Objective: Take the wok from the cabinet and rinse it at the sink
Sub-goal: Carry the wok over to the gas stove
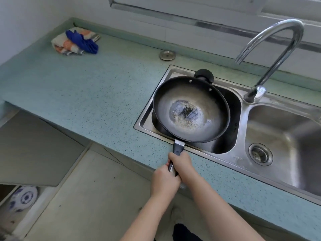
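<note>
Both hands grip the long handle of a black wok [191,108], held over the left basin of a steel double sink [205,153]. The left hand [164,181] is wrapped around the handle's end; the right hand [180,165] is clamped on it just ahead, nearer the pan. The wok sits roughly level, its far knob handle toward the back rim of the sink; whether its underside touches the basin cannot be told. A pale, worn patch shows in its centre, and it looks dry.

The fetching appears done: the wok is out and at the sink, and an open cabinet [22,197] low on the left shows blue-patterned crockery. The rinse itself looks not yet begun. No water falls from the tap [271,42], whose spout ends above the sink's back rim, beyond the wok. Judging by this, one hand must free itself to turn the water on. A cloth [76,41] lies far back on the green desk [78,84].
</note>
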`<state>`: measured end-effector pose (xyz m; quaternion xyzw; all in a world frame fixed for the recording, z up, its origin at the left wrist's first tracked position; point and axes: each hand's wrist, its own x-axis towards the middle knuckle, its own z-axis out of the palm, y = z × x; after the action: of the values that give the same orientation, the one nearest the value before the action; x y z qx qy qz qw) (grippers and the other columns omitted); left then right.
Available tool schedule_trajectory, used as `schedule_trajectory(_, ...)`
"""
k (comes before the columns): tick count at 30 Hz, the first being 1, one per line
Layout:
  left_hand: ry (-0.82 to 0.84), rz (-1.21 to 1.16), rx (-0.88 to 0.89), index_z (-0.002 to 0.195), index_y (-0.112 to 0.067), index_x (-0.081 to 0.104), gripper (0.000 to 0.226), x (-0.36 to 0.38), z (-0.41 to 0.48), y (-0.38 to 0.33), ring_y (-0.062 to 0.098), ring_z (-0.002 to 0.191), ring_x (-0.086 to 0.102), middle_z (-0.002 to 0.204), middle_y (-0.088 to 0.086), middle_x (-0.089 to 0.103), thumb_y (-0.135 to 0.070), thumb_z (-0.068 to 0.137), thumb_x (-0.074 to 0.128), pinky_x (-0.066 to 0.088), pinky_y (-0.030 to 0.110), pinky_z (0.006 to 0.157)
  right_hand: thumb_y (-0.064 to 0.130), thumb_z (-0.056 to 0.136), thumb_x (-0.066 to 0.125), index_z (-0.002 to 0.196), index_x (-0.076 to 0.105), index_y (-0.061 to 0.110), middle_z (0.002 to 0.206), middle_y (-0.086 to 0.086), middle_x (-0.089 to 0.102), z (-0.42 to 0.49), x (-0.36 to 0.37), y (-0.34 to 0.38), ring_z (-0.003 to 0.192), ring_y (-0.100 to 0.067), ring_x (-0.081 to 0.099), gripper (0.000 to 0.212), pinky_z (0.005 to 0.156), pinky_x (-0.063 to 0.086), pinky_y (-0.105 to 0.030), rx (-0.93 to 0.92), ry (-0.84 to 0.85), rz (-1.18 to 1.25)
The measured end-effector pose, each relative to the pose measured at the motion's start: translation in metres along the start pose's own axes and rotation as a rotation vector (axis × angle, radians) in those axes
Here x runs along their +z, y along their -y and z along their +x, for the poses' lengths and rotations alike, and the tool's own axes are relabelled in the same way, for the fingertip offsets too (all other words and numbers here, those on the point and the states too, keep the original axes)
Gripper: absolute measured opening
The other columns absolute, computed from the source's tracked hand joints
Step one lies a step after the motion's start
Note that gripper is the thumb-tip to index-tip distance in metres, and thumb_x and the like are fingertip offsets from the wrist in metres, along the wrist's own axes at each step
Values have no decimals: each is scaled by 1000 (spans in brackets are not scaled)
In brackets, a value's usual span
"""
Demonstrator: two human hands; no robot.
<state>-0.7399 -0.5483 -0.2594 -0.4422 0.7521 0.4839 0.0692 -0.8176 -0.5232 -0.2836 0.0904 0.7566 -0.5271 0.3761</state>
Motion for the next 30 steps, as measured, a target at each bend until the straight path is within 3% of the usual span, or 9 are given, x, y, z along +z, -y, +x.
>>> schedule_trajectory(5, -72, -103, -27, 95, -7, 62, 22, 7, -17, -10, 30, 85, 64, 91, 12, 67, -22, 79, 61, 48, 30, 63, 1, 79, 51, 47, 43, 7, 25, 7, 44, -12, -13, 8, 26, -3, 42, 33, 29, 26, -10, -71, 73, -126)
schedule_trajectory(8, -124, -124, -22, 86, -9, 59, 12, 8, -24, -14, 31, 76, 61, 78, 7, 64, -19, 79, 60, 45, 30, 58, 4, 78, 51, 55, 50, 5, 42, -1, 54, -18, -14, 15, 34, -8, 46, 23, 38, 34, -15, -124, 129, -175)
schedule_trajectory(12, -205, -223, -40, 81, -9, 53, 9, 6, -36, -18, 13, 54, 51, 68, -2, 53, -15, 80, 60, 36, 24, 42, 6, 79, 51, 50, 45, 7, 33, 5, 51, -27, -13, 23, 37, -11, 46, 29, 40, 34, -17, -207, 194, -252)
schedule_trajectory(15, -299, -264, -56, 90, -6, 58, 17, 1, -47, -19, 19, 58, 52, 76, 4, 57, -17, 78, 63, 32, 19, 39, 6, 81, 51, 44, 40, 10, 33, 5, 47, -35, -7, 27, 31, -8, 41, 38, 35, 30, -16, -277, 239, -335)
schedule_trajectory(18, -397, -309, -101, 74, -12, 50, 16, -6, -59, -15, 29, 66, 58, 77, 11, 62, -18, 75, 65, 35, 24, 42, 11, 82, 54, 52, 27, 14, 49, -3, 30, -45, 8, 28, 46, -17, 29, 40, 45, 23, -26, -347, 300, -425)
schedule_trajectory(20, -437, -348, -133, 69, -15, 47, 20, -13, -67, -11, 33, 68, 65, 77, 15, 67, -19, 74, 66, 39, 27, 48, 13, 83, 55, 54, 24, 15, 51, -3, 26, -54, 17, 30, 47, -17, 26, 42, 41, 21, -23, -393, 347, -492)
schedule_trajectory(23, -486, -431, -164, 68, -19, 48, 18, -25, -82, -2, 23, 48, 60, 62, 9, 63, -17, 75, 65, 39, 24, 41, 11, 83, 54, 52, 20, 16, 49, -1, 22, -71, 31, 30, 44, -14, 20, 46, 34, 15, -18, -475, 424, -579)
schedule_trajectory(30, -633, -550, -245, 80, -6, 57, 10, -50, -132, 36, 11, 34, 54, 58, 6, 62, -14, 75, 62, 37, 18, 33, 9, 84, 54, 55, 24, 14, 51, -2, 25, -133, 70, 11, 39, -8, 26, 43, 29, 22, -15, -555, 591, -677)
